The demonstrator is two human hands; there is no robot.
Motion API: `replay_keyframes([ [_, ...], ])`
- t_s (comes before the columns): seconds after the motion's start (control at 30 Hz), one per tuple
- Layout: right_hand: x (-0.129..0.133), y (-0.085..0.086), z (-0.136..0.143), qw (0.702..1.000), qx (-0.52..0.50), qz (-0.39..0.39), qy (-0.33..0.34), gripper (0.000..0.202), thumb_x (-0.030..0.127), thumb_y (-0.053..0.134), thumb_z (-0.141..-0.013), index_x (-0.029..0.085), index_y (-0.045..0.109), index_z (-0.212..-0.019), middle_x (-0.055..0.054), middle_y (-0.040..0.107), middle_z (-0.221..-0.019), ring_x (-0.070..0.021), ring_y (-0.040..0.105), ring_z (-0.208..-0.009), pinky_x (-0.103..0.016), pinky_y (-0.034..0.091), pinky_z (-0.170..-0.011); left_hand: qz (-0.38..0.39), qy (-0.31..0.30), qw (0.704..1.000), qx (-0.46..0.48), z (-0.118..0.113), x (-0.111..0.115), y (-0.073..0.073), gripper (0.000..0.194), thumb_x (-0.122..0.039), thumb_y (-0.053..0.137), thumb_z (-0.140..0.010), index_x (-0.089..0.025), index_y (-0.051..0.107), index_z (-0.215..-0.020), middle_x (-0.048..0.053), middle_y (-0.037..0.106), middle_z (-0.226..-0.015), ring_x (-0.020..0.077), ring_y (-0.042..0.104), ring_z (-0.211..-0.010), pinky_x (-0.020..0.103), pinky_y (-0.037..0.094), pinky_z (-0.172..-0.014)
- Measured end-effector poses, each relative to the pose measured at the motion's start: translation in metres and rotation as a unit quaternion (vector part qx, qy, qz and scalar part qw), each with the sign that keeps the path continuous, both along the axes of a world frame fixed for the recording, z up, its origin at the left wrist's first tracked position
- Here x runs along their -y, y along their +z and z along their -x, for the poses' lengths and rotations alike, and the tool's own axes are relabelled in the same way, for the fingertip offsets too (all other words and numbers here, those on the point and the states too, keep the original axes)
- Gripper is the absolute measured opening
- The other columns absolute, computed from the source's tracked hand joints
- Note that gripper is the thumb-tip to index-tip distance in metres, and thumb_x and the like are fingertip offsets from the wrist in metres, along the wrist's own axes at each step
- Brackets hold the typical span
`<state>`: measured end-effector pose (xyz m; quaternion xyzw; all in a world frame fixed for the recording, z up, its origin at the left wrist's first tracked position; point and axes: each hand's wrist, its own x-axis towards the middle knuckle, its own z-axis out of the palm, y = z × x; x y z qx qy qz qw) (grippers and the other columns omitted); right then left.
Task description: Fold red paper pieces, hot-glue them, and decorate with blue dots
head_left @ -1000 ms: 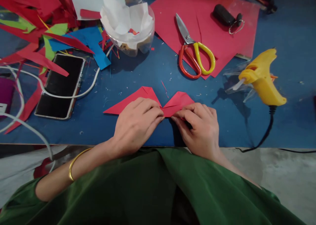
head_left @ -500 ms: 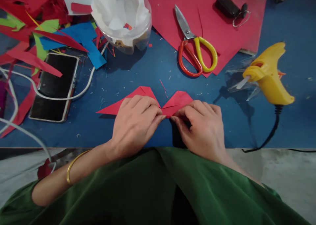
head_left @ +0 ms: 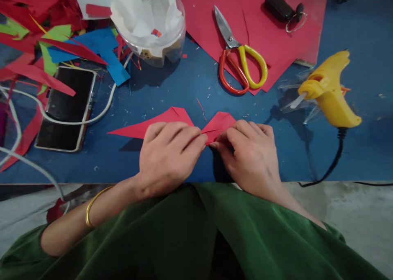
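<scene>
A folded piece of red paper (head_left: 218,122) lies between my hands near the table's front edge, with a long pointed end reaching out to the left. My left hand (head_left: 170,155) is closed over its middle, thumb and fingers pinching the lower edge. Close beside it, my right hand (head_left: 250,153) pinches the right part of the same paper, thumb tip at the lower edge. The fingers cover much of the paper's lower edge. Beyond the paper lie scissors (head_left: 229,36) with one red and one yellow handle, blades apart.
Red paper sheets (head_left: 211,22) lie under the scissors, with a black key fob (head_left: 278,6) on them. A yellow glue gun (head_left: 333,93) stands at the right. A phone (head_left: 66,108), a white cable (head_left: 106,112), paper scraps (head_left: 92,46) and a clear plastic tub (head_left: 175,50) occupy the left.
The paper's pointed left end has swung outward and slightly up. My left hand has shifted a little over the paper; my right hand keeps its pinch. The whole view has drifted slightly.
</scene>
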<state>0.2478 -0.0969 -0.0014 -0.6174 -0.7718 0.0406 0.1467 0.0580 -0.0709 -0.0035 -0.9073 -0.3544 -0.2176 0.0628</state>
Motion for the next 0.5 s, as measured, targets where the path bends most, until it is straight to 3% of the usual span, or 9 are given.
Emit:
replay_keyframes([
  [0.13, 0.0, -0.001, 0.001, 1.0, -0.011, -0.01, -0.001, 0.018, 0.028, 0.061, -0.091, 0.02, 0.064, -0.075, -0.003, 0.065, -0.079, -0.0206, 0.056, -0.076, -0.038, 0.033, -0.077, -0.053, -0.063, 0.995, -0.052, 0.006, 0.005, -0.002, 0.021, -0.022, 0.057, -0.096, -0.019, 0.067, -0.113, -0.002, 0.076, -0.109, 0.0182, 0.068, -0.102, 0.033, 0.047, -0.085],
  [0.3, 0.003, 0.0, -0.003, 0.999, -0.038, 0.001, -0.005, 0.016, 0.028, 0.064, -0.09, 0.021, 0.067, -0.076, -0.002, 0.066, -0.079, -0.0204, 0.058, -0.077, -0.038, 0.034, -0.079, -0.07, -0.076, 0.99, -0.098, 0.007, 0.006, -0.001, 0.026, -0.032, 0.052, -0.099, -0.02, 0.069, -0.113, -0.001, 0.076, -0.11, 0.0181, 0.069, -0.099, 0.032, 0.047, -0.087],
  [0.5, 0.007, 0.005, -0.017, 0.996, -0.065, 0.045, -0.031, 0.013, 0.028, 0.067, -0.089, 0.022, 0.067, -0.079, 0.0, 0.066, -0.079, -0.0188, 0.06, -0.076, -0.037, 0.034, -0.079, -0.057, -0.093, 0.99, -0.085, 0.006, 0.006, 0.002, 0.03, -0.034, 0.056, -0.098, -0.013, 0.068, -0.115, 0.001, 0.076, -0.111, 0.0186, 0.068, -0.102, 0.033, 0.045, -0.09],
])
